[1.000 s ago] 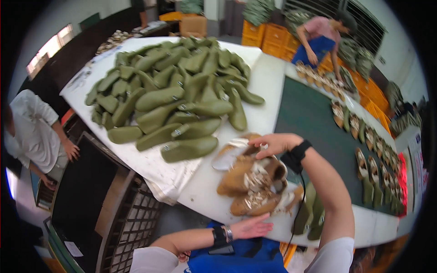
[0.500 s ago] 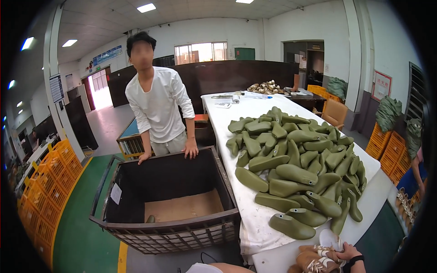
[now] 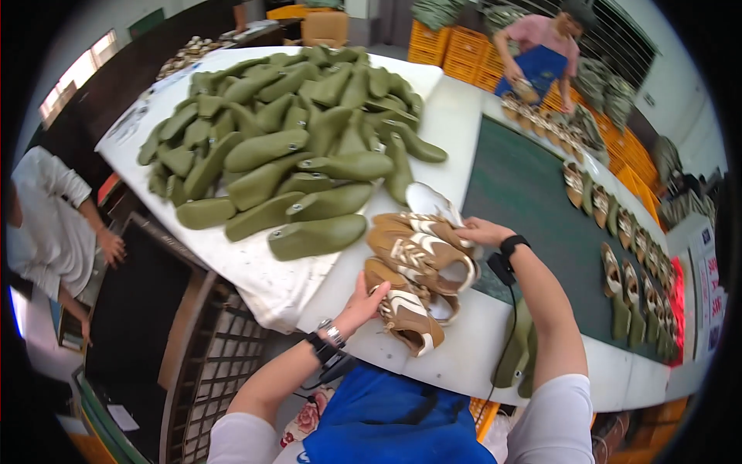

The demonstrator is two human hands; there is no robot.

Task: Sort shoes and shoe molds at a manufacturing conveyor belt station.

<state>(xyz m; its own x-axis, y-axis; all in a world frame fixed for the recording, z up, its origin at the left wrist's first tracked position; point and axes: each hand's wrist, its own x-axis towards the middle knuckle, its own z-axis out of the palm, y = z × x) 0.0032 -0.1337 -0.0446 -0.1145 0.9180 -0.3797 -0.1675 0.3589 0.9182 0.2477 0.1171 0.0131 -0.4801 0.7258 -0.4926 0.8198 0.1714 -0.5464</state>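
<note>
A small heap of brown sneakers (image 3: 421, 259) with white stripes and laces lies at the white table's near edge. My left hand (image 3: 362, 307) is closed round the toe of the nearest sneaker (image 3: 406, 315), with its thumb on top. At the heap's right side my right hand (image 3: 485, 232) grips the edge of a brown sneaker; some of its fingers are hidden. A white shoe-shaped piece (image 3: 430, 199) stands up behind the sneakers. Left of and behind them is a large pile of green shoe lasts (image 3: 309, 147), the closest ones just short of the sneakers.
Right of the table runs a dark green conveyor belt (image 3: 533, 209), lined with shoes and lasts. More green lasts (image 3: 514, 348) stand by my right forearm. A black-lined cart (image 3: 202, 332) and a person in white (image 3: 50, 209) are left. Another person (image 3: 541, 58) works across the belt.
My view has swung right and down, bringing the belt and both my forearms into sight. My left hand now holds a sneaker; the right stays at the heap.
</note>
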